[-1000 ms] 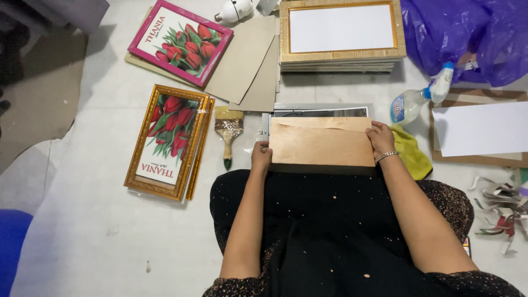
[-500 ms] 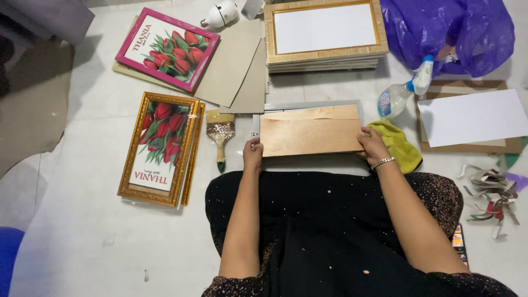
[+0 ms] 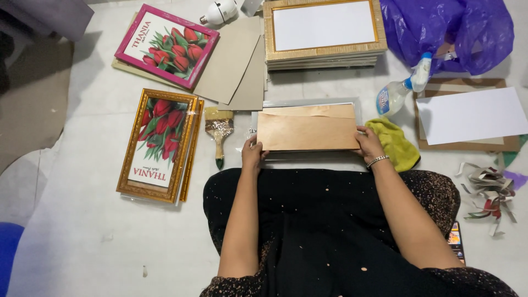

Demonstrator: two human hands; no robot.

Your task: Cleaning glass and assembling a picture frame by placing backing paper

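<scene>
**Brown backing board: risks of misalignment and slip at the current hold**

The brown backing board (image 3: 308, 132) lies flat on a grey-edged frame (image 3: 312, 103) directly ahead of the person's lap, between the two hands. The left hand (image 3: 252, 154) grips the board's near-left corner, fingers closed on its edge. The right hand (image 3: 369, 145) grips the near-right corner in the same manner, with a bracelet at the wrist. Neither hand is free.

Probable faults, judged from this position:

1. Skew. The board is held only along its near edge. Uneven pressure from one hand is likely to rotate the far edge off the frame beneath. A second, lighter sheet shows past the far edge, so the layers are not flush.
2. Bending. The board appears thin. Pressing the two corners toward each other can bow or crease the middle.
3. Contamination. A paintbrush (image 3: 219, 131) lies just outside the left hand, its bristles pointing away from the person. A spray bottle (image 3: 402, 88) and a yellow cloth (image 3: 395, 143) lie just beyond and beside the right hand. A sideways sweep of the board or an elbow can knock the bottle over or drag the bristles across the surface.
4. Crowding. A gold-framed tulip picture (image 3: 159, 144) lies farther out to the left, and a stack of frames (image 3: 323, 33) lies ahead of both hands, so room to reposition the board is limited.
</scene>
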